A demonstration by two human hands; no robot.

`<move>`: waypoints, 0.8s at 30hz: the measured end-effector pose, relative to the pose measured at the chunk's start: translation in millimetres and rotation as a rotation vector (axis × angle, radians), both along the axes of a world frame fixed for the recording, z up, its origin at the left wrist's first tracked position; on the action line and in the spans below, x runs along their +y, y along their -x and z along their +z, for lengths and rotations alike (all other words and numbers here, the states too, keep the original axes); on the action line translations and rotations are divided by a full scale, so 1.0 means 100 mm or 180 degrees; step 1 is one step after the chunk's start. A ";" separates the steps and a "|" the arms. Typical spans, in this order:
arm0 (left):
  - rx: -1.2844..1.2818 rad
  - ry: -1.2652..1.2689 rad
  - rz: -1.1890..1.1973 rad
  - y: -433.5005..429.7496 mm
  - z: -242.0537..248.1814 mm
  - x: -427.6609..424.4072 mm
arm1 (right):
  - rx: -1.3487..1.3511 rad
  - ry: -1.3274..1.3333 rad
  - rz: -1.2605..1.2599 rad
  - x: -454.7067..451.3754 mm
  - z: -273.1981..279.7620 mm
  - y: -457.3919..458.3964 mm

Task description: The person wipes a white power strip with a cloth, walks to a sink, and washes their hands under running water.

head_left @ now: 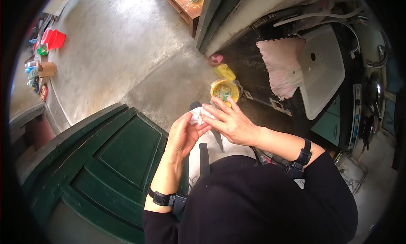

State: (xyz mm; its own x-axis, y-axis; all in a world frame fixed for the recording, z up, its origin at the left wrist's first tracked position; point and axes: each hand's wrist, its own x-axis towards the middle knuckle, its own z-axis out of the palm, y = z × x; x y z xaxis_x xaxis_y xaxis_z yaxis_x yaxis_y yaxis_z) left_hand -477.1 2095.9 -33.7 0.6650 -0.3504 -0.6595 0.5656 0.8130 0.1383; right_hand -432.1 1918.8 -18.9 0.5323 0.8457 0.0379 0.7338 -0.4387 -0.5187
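Note:
A crumpled white tissue lies between my two hands, in front of my lap. My left hand, palm turned up and inward, holds it near the thumb and fingers. From the other side my right hand reaches over with its fingers spread, and some fingertips touch the tissue. The right thumb is hidden, so its grip on the tissue cannot be made out. Just beyond the right fingertips stands a yellow bin on the floor, with a plastic liner and some wrappers inside.
A green panelled door stands close on my left. To the right, a pink cushion-like cloth hangs over the edge of a white sink. A yellow container is behind the bin. Farther off are a wooden table and a red bucket.

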 end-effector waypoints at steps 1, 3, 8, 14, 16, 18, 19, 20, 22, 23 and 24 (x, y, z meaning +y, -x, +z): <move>-0.0096 -0.0207 0.0105 0.00 -0.06 0.00 | 0.0150 0.0059 -0.0145 0.03 -0.05 0.00; -0.0331 -0.0651 0.0189 0.03 -0.29 -0.06 | 0.0293 0.0156 -0.0341 0.06 -0.19 0.00; 0.0281 -0.2028 0.0342 0.08 -0.91 -0.05 | 0.1570 -0.0780 -0.0584 0.00 -0.98 0.03; 0.0027 -0.4056 -0.1232 1.26 -1.96 -0.42 | 0.4301 -0.0819 -0.4353 -0.63 -2.24 -0.09; 0.0582 -0.3791 -0.1666 1.53 -2.10 -0.59 | 0.4664 -0.1304 -0.4942 -0.90 -2.76 -0.17; 0.0464 -0.4129 -0.2059 1.77 -2.20 -0.70 | 0.4648 -0.1277 -0.5161 -1.00 -3.20 -0.33; 0.0236 -0.4260 -0.2095 1.90 -2.28 -0.74 | 0.4601 -0.1327 -0.5372 -1.03 -3.40 -0.43; 0.0008 -0.4481 -0.2097 2.02 -2.34 -0.78 | 0.4619 -0.1272 -0.5370 -1.04 -3.61 -0.54; -0.0170 -0.4726 -0.2046 2.13 -2.37 -0.85 | 0.4562 -0.1467 -0.5671 -1.06 -3.99 -0.74; -0.0131 -0.4766 -0.1978 2.17 -2.40 -0.88 | 0.4566 -0.1417 -0.5682 -1.08 -4.16 -0.85; -0.0039 -0.4756 -0.1985 2.20 -2.41 -0.88 | 0.4394 -0.1323 -0.5752 -1.08 -4.36 -0.93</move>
